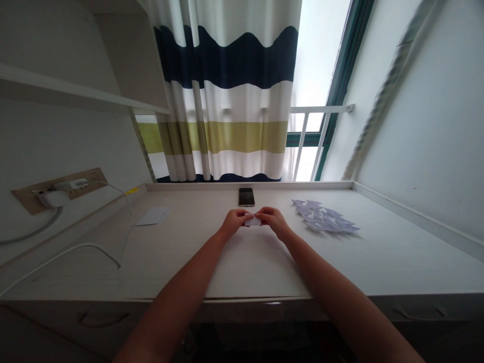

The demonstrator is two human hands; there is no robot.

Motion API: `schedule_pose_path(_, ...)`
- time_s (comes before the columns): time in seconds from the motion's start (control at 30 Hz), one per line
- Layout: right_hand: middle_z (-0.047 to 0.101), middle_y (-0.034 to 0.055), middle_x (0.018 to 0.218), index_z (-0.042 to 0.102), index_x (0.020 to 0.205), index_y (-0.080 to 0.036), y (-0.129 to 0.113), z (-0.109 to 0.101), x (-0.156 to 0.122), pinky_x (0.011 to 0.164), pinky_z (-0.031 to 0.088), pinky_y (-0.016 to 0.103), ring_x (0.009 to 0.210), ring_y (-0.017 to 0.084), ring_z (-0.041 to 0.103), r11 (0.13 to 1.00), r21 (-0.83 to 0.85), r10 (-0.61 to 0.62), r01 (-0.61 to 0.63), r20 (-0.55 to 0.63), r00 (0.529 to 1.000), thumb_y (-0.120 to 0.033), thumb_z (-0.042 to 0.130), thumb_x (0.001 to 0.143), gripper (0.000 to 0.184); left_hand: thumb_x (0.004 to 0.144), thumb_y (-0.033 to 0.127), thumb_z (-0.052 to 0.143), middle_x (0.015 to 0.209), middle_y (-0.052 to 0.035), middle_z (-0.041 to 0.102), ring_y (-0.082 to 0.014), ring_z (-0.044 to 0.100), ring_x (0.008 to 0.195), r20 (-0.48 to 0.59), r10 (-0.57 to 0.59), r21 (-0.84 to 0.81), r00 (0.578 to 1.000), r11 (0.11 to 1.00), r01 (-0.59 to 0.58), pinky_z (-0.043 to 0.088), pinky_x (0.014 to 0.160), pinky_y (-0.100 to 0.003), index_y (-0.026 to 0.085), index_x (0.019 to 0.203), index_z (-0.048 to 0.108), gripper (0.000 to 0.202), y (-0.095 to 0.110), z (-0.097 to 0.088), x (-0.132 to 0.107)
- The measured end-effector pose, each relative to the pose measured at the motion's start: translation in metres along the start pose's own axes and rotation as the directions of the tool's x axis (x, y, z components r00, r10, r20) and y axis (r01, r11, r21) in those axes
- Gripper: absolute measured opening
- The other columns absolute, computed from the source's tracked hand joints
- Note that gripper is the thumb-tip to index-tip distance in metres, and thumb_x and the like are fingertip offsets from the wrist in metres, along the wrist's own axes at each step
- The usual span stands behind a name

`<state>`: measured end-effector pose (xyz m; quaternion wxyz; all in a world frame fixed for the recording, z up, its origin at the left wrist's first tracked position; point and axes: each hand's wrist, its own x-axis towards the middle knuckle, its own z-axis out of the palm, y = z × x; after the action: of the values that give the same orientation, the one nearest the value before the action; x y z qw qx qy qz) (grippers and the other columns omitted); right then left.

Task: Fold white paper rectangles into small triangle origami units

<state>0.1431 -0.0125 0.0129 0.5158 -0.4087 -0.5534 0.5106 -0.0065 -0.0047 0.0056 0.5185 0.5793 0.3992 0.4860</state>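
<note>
Between my two hands is a small piece of white paper [252, 220], held just above or on the white desk in the middle. My left hand [233, 222] pinches its left side, and my right hand [273, 220] pinches its right side. Whether the paper is folded is too small to make out. Over to the right lies a cluster of several folded paper pieces [325, 217] with pointed ends. A flat stack or sheet of white paper [153, 216] rests on the left part of the desk.
A dark-screened phone [246, 196] lies just beyond my hands. White cables [126, 217] run over the desk's left side from a wall socket [60, 189]. A raised rim [249, 186] borders the desk's back, below a striped curtain [234, 101]. Drawers sit under the front edge.
</note>
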Motion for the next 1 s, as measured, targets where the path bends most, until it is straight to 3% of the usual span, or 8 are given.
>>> schedule_pose_path(0.33,0.054,-0.0024,0.051,0.057,0.054,-0.014,-0.0053,0.0001,-0.0027,0.055,0.041,0.026,0.052,0.01,0.05,0.999,0.045,-0.001,-0.001,0.046,0.999,-0.027,0.068,0.053,0.017,0.053,0.032,0.071,0.058,-0.0017,0.058,-0.0109,0.053,0.057,0.022,-0.037,-0.105,0.999,0.994,0.039,0.044,0.057,-0.025,0.01,0.064,0.065,0.025,0.0008,-0.0026,0.0022)
schedule_pose_path(0.67,0.059,0.0009,0.057,0.064,0.061,-0.013,-0.0018,-0.0044,-0.0013,0.059,0.044,0.026,0.055,0.01,0.052,0.996,0.084,0.032,-0.035,0.038,0.999,-0.033,0.072,0.053,0.023,0.059,0.035,0.069,0.071,-0.0073,0.063,-0.0142,0.057,0.067,0.093,-0.041,-0.157,0.995,0.986,0.056,0.049,0.063,-0.029,0.008,0.073,0.066,0.031,0.0025,-0.0067,-0.0005)
schedule_pose_path(0.9,0.059,0.0018,0.06,0.064,0.064,-0.012,-0.0012,-0.0044,-0.0009,0.062,0.044,0.027,0.057,0.011,0.053,0.995,0.091,0.028,-0.033,0.054,0.998,-0.034,0.07,0.056,0.024,0.06,0.035,0.066,0.064,-0.0054,0.061,-0.0133,0.055,0.061,-0.007,0.011,-0.084,1.0,0.996,-0.012,0.048,0.057,-0.027,0.009,0.068,0.065,0.028,0.0046,-0.0049,0.0003)
schedule_pose_path(1.0,0.056,-0.0007,0.055,0.06,0.059,-0.013,0.0016,-0.0054,0.0007,0.059,0.043,0.026,0.054,0.01,0.051,0.999,0.033,-0.001,-0.001,0.06,0.998,-0.033,0.068,0.057,0.022,0.06,0.034,0.064,0.059,-0.003,0.057,-0.0119,0.053,0.057,0.007,0.045,0.015,0.999,0.999,-0.045,0.047,0.054,-0.025,0.01,0.062,0.063,0.024,0.0035,-0.0054,-0.0002)
